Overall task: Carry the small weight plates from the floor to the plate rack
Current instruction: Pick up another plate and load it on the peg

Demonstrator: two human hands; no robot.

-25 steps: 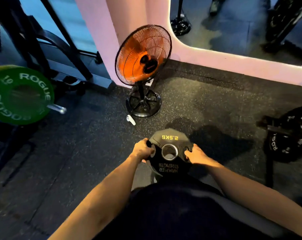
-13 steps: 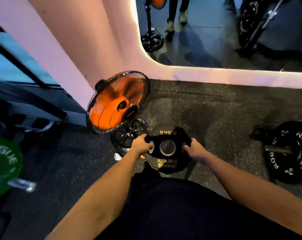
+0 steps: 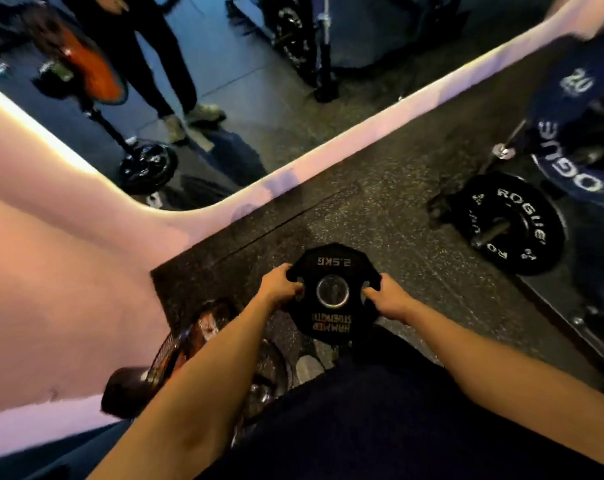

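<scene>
A small black 2.5 kg weight plate (image 3: pixel 332 268) with yellow lettering and a steel centre ring hangs flat in front of my body, above the dark rubber floor. My left hand (image 3: pixel 280 285) grips its left grip slot and my right hand (image 3: pixel 387 299) grips its right one. To the right, a black Rogue plate (image 3: pixel 522 223) sits on a short peg of the plate rack, with a larger blue Rogue plate (image 3: pixel 570 168) on a peg beyond it.
An orange floor fan (image 3: pixel 186 351) stands close below my left forearm, by the pink wall (image 3: pixel 61 271). A mirror (image 3: pixel 245 81) along the wall reflects a standing person, the fan and a rack. A dark rack base rail (image 3: pixel 570 327) runs along the floor at right.
I have turned to the right with the plate held in both hands. The fan has slid down to my lower left, the green plate has left the view, and the rack's plates are nearer.
</scene>
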